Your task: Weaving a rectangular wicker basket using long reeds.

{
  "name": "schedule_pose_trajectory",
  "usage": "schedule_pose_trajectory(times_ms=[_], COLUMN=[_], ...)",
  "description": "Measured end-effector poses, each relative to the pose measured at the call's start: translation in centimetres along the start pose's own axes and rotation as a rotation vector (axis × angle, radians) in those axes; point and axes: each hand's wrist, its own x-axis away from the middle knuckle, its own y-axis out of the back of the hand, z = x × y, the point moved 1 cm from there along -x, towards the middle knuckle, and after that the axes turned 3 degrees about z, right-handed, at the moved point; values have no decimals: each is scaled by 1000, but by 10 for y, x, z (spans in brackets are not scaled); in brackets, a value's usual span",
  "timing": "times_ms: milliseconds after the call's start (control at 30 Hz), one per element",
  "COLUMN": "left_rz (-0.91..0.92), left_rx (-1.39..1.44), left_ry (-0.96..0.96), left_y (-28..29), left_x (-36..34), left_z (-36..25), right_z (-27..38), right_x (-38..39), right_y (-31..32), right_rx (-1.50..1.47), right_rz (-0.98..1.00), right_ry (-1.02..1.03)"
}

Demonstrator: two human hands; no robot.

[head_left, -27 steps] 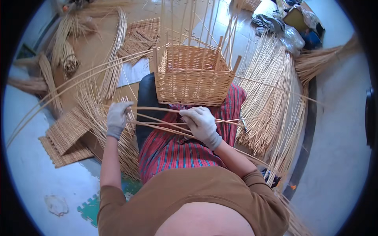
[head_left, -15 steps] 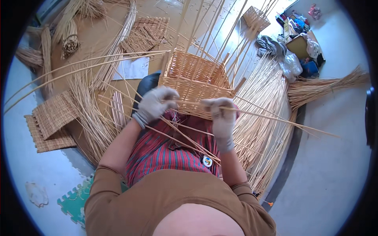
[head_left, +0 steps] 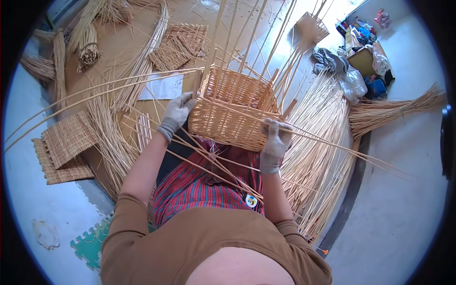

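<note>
A tan woven rattan basket (head_left: 228, 121) with long upright stakes and wooden corner posts sits over my lap, on red striped cloth (head_left: 199, 192). My left hand (head_left: 176, 114), in a pale work glove, has its fingers closed on the basket's left corner. At the right front corner, my gloved right hand (head_left: 273, 142) pinches long rattan strands (head_left: 323, 137) that run across the basket's front and out to the right. Loose strands also lie across my lap.
Bundles of rattan (head_left: 308, 152) lie on both sides. Woven mats (head_left: 69, 140) (head_left: 178, 42) and white paper (head_left: 159, 88) are on the floor. Another basket (head_left: 313, 28) is at the back. A clutter of bags (head_left: 354, 80) and cloth is at right; foam tiles (head_left: 90, 244) at lower left.
My hands rose from the loose strands over my lap to the basket. My left hand then moved left onto its corner; my right moved slightly right and down. The basket shifted slightly down.
</note>
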Motion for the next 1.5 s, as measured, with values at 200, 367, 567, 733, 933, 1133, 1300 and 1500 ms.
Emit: schedule_pose_trajectory(times_ms=[200,367,567,733,933,1133,1300,1500], left_rz=[-164,-287,126,194,-56,-10,12,-195], left_rx=[-106,-414,-391,-600,-475,-468,-457,-819], left_ry=[-60,-231,142,93,211,201,119,-30], left_y=[-1,-21,-69,-63,-82,-75,-82,-96], left_x=[5,21,-4,-22,-15,-11,-21,-29], left_z=[4,-39,-74,-54,-42,-58,-72,-98], right_z=[-15,-14,-25,-7,23,-4,-39,-16], right_x=[-1,-14,-17,-51,-114,-77,-33,-44], right_y=[7,11,24,-1,-151,-79,-7,-22], right_rx=[-73,-82,-7,162,842,28,-84,-57], right_rz=[149,220,268,410,523,365,116,163], right_ry=[7,-8,40,211,629,390,163,-64])
